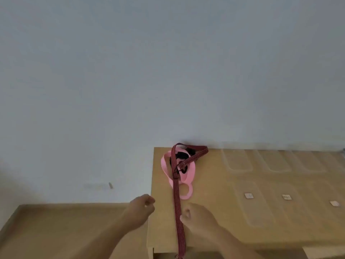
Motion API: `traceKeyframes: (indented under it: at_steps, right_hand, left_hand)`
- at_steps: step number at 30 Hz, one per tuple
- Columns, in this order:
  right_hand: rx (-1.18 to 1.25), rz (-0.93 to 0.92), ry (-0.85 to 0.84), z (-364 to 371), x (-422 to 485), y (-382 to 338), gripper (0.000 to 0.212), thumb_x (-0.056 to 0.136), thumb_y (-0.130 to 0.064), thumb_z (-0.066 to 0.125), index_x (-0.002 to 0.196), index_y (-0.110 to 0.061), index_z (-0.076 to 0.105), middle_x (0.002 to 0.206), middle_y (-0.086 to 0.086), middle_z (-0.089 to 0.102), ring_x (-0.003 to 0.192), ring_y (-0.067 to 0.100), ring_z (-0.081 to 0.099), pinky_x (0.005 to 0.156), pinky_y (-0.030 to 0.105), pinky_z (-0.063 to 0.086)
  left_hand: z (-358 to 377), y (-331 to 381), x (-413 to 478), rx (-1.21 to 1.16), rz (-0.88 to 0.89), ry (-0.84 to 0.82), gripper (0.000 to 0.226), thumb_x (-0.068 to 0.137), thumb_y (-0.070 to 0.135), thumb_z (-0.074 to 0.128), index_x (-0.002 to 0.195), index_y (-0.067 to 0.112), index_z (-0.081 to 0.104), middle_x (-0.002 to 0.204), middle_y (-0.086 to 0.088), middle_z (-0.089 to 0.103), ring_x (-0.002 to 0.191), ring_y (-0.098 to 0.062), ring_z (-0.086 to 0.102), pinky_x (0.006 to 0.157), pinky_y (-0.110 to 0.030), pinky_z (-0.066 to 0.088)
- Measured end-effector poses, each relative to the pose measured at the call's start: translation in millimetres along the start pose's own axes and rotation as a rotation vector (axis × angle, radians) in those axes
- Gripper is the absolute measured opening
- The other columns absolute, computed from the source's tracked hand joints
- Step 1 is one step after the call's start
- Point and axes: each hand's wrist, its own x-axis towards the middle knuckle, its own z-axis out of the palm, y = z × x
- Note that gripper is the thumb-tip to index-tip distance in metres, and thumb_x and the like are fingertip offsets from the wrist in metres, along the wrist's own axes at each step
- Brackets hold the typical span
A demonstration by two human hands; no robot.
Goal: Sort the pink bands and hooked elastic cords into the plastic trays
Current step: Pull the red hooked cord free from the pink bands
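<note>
A tangle of pink bands (188, 176) and dark red striped hooked elastic cords (194, 156) with black hooks lies at the back left of the light wooden table (209, 230). One striped cord (176, 202) runs straight from the pile toward me and over the table's front edge. My right hand (199, 219) sits at that cord's right side, its curled fingers pinching the cord. My left hand (140, 210) hovers off the table's left edge with curled fingers, holding nothing. Several clear plastic trays (238, 160) lie to the right.
The trays lie in two rows; the near ones (259, 208) carry small white labels (248, 195). A lower wooden surface (56, 230) extends to the left. A plain pale wall (168, 71) stands behind. The picture is somewhat blurred.
</note>
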Motion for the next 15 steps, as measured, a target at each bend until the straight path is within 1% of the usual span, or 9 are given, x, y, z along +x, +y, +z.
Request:
traceKeyframes:
  at_steps: [1,3,4,5,7,9,11,12,15]
  right_hand:
    - [0.011,-0.021,0.008,1.0,13.7,-0.9,0.011,0.089,-0.035,0.05,0.091,-0.025,0.054,0.087,-0.008,0.06,0.079,0.014,0.057,0.076,0.031,0.046]
    - [0.008,-0.044,0.007,0.2,33.4,-6.8,0.025,0.089,-0.035,0.051,0.111,-0.022,0.053,0.1,-0.003,0.063,0.092,0.019,0.062,0.08,0.033,0.051]
    - [0.026,-0.043,0.037,-1.6,41.2,-11.0,0.033,0.088,-0.035,0.053,0.117,-0.02,0.048,0.103,-0.002,0.063,0.093,0.021,0.063,0.078,0.035,0.052]
    - [0.053,-0.043,0.058,1.7,49.0,-11.4,0.038,0.087,-0.033,0.055,0.119,-0.017,0.043,0.1,-0.002,0.061,0.087,0.022,0.064,0.071,0.035,0.053]
    - [0.09,-0.029,0.121,9.4,61.1,-9.1,0.051,0.085,-0.027,0.06,0.124,-0.012,0.032,0.094,-0.002,0.059,0.074,0.021,0.064,0.058,0.031,0.047]
    - [0.093,-0.019,0.136,13.8,71.1,-7.0,0.059,0.087,-0.022,0.061,0.131,-0.007,0.026,0.098,-0.001,0.06,0.076,0.022,0.067,0.058,0.03,0.047]
    - [0.145,-0.026,0.125,15.4,79.6,-3.4,0.056,0.089,-0.02,0.059,0.133,-0.006,0.027,0.099,-0.001,0.06,0.081,0.024,0.068,0.06,0.03,0.048]
    - [0.174,-0.036,0.096,14.1,82.5,-1.4,0.051,0.09,-0.02,0.059,0.131,-0.008,0.031,0.098,-0.001,0.059,0.081,0.024,0.068,0.06,0.03,0.048]
    - [0.22,-0.152,-0.006,-7.2,93.8,2.2,0.024,0.087,-0.019,0.061,0.109,-0.014,0.051,0.094,0.0,0.061,0.079,0.021,0.065,0.061,0.032,0.052]
  left_hand:
    - [5.2,2.6,9.4,-0.023,0.0,-0.007,0.022,0.095,0.021,0.056,0.116,0.02,0.063,0.106,0.009,0.063,0.097,-0.007,0.059,0.08,-0.016,0.043]
    - [11.2,13.6,19.2,-0.037,-0.024,-0.019,0.025,0.095,0.021,0.055,0.118,0.019,0.062,0.108,0.008,0.063,0.099,-0.009,0.06,0.082,-0.018,0.045]
    - [11.8,21.0,22.4,-0.043,-0.048,-0.015,0.026,0.094,0.02,0.055,0.119,0.017,0.062,0.109,0.007,0.063,0.1,-0.01,0.059,0.084,-0.018,0.044]
    - [15.4,24.8,25.2,-0.055,-0.072,-0.012,0.028,0.094,0.02,0.054,0.121,0.017,0.061,0.111,0.006,0.063,0.102,-0.011,0.058,0.086,-0.02,0.044]
    - [21.5,30.4,27.4,-0.059,-0.12,-0.004,0.03,0.095,0.021,0.054,0.123,0.016,0.06,0.115,0.003,0.062,0.106,-0.012,0.058,0.089,-0.022,0.044]
    - [23.8,39.7,30.4,-0.065,-0.167,0.024,0.031,0.095,0.021,0.054,0.125,0.016,0.06,0.118,0.001,0.061,0.108,-0.014,0.058,0.092,-0.025,0.046]
    - [26.5,46.5,33.4,-0.087,-0.211,0.063,0.032,0.095,0.022,0.055,0.126,0.017,0.059,0.117,0.002,0.061,0.106,-0.014,0.06,0.092,-0.026,0.047]
    - [28.2,50.2,34.1,-0.091,-0.226,0.072,0.032,0.095,0.022,0.055,0.127,0.017,0.059,0.117,0.003,0.061,0.104,-0.014,0.06,0.091,-0.026,0.048]
    - [29.6,61.7,38.7,-0.123,-0.259,0.098,0.038,0.094,0.021,0.055,0.132,0.017,0.053,0.119,0.004,0.06,0.103,-0.014,0.06,0.09,-0.027,0.049]
